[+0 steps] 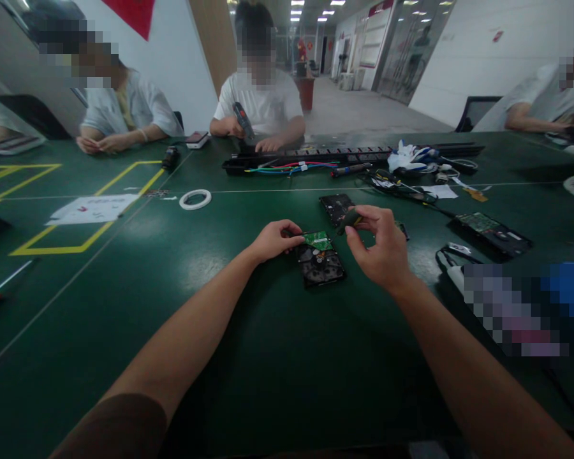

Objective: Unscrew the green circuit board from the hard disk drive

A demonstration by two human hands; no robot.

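Observation:
A black hard drive with a green circuit board (320, 258) lies on the green table (268, 357) in front of me. My left hand (280, 239) pinches the drive's upper left edge, by the circuit board. In my right hand (377, 245), thumb and fingers hold a small dark tool with a rounded handle (349, 221), tilted just above the drive's upper right side; its tip is hard to make out. Behind that tool lies a second black drive (335, 207). Part of another green board shows beyond my right fingers.
A third drive (492, 234) and a pixelated pouch (507, 312) lie to the right. Cables and black rails (310, 158) stretch across the back. At left are a tape roll (195, 199), paper (93, 209) and a screwdriver (12, 278). Several people sit around the table.

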